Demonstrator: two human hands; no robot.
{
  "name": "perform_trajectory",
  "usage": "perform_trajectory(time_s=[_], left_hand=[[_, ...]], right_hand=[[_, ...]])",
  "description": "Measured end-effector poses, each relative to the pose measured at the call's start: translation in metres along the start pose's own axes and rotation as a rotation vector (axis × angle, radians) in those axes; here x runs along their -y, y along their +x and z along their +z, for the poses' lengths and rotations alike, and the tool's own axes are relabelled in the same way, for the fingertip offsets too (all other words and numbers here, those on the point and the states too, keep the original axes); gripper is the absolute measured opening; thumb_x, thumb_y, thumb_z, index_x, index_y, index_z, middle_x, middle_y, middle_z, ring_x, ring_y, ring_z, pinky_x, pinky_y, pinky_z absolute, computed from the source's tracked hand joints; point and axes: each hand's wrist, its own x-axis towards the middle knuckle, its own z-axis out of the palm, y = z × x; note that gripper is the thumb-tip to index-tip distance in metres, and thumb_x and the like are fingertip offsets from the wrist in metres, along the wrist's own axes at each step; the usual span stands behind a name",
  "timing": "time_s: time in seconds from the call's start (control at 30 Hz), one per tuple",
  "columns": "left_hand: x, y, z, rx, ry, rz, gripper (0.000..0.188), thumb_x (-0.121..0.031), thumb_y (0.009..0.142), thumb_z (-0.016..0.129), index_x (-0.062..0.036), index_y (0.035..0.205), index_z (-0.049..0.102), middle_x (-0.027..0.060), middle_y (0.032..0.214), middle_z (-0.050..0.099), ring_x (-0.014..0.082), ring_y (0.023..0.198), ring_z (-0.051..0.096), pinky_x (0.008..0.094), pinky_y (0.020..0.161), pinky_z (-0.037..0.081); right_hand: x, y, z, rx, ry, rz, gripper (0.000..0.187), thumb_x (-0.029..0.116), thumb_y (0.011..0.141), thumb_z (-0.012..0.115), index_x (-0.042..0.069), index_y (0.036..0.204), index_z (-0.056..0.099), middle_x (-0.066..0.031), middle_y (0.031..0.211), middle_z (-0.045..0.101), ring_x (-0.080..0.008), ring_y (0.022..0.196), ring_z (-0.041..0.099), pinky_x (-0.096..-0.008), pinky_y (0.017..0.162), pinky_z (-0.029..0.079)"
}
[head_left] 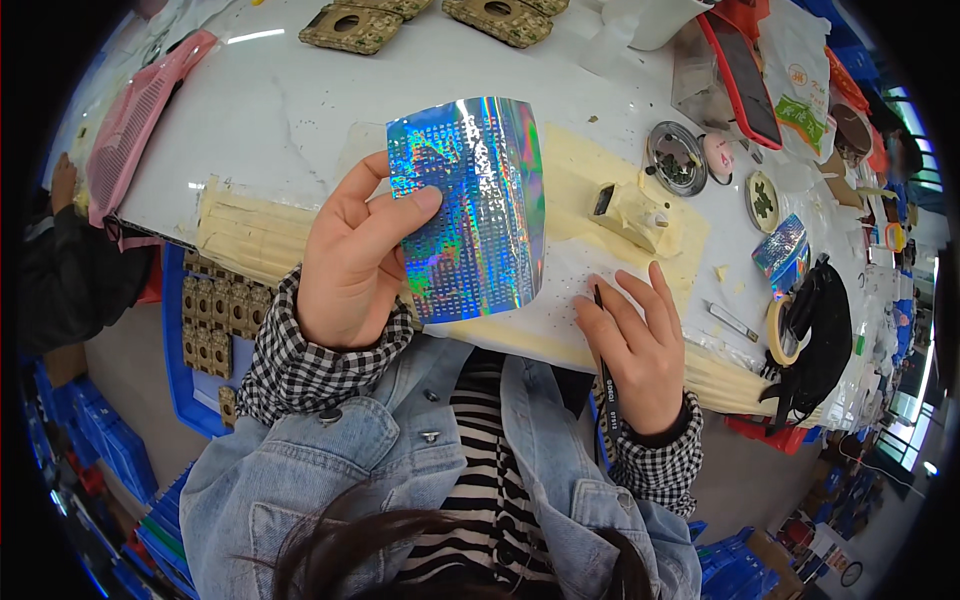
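My left hand holds up a shiny blue holographic sticker sheet, thumb on its front and fingers behind. Rows of small silvery marks cover the sheet, and its right side curls. Lower right, my right hand holds slim black tweezers between thumb and fingers, their tip pointing away from me at the table's near edge. The other fingers of that hand are spread. Just beyond it stands a small block wrapped in cream tape, with a dark opening at its left end and a peg at its right.
Camouflage-patterned parts lie at the far edge; more fill a blue tray below left. To the right are a round metal dish, silver tweezers, a tape roll and a red-cased phone. A pink basket stands left, beside another person.
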Motion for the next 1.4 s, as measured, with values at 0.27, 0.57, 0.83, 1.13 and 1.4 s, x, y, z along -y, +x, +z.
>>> perform_trajectory(time_s=[0.27,0.57,0.83,1.13,1.4], left_hand=[[0.001,-0.002,0.000,0.007,-0.008,-0.009,0.035,-0.002,0.090,0.056,0.0017,0.121,0.042,0.0135,0.101,0.066,0.0170,0.087,0.067,0.0280,0.075,0.055],[0.005,-0.004,0.009,0.051,-0.007,-0.072,0.033,0.001,0.090,0.055,0.0026,0.121,0.043,0.0144,0.105,0.066,0.0170,0.093,0.066,0.0287,0.080,0.053],[0.012,-0.009,0.025,0.152,-0.017,-0.134,0.029,0.002,0.090,0.054,0.0024,0.118,0.048,0.0134,0.107,0.065,0.0163,0.098,0.063,0.0292,0.087,0.051],[0.017,-0.012,0.033,0.168,0.038,-0.164,0.026,0.002,0.089,0.058,0.0008,0.114,0.051,0.0121,0.104,0.066,0.0151,0.094,0.064,0.0275,0.084,0.052],[0.021,-0.014,0.034,0.194,0.071,-0.155,0.032,0.003,0.088,0.059,0.0001,0.116,0.045,0.0126,0.100,0.068,0.0136,0.091,0.065,0.0252,0.080,0.052]], right_hand=[[-0.002,-0.003,-0.004,-0.049,0.108,0.053,0.024,0.008,0.070,0.072,0.006,0.092,0.064,-0.0100,0.098,0.066,-0.0285,0.101,0.058,-0.0512,0.098,0.044],[0.001,-0.006,-0.013,-0.186,0.185,0.113,0.038,0.006,0.066,0.076,0.006,0.102,0.065,-0.0088,0.098,0.067,-0.0277,0.096,0.061,-0.0504,0.095,0.046],[0.017,0.013,-0.030,-0.340,0.466,0.051,0.045,0.012,0.067,0.080,0.002,0.107,0.063,-0.0103,0.096,0.069,-0.0268,0.095,0.065,-0.0447,0.089,0.051],[0.025,0.021,-0.028,-0.387,0.453,0.016,0.037,0.011,0.068,0.080,0.001,0.101,0.067,-0.0110,0.094,0.068,-0.0259,0.092,0.066,-0.0423,0.086,0.054],[0.031,0.022,-0.018,-0.421,0.449,0.024,0.035,0.007,0.069,0.079,0.001,0.102,0.068,-0.0137,0.093,0.066,-0.0274,0.093,0.066,-0.0418,0.085,0.055]])
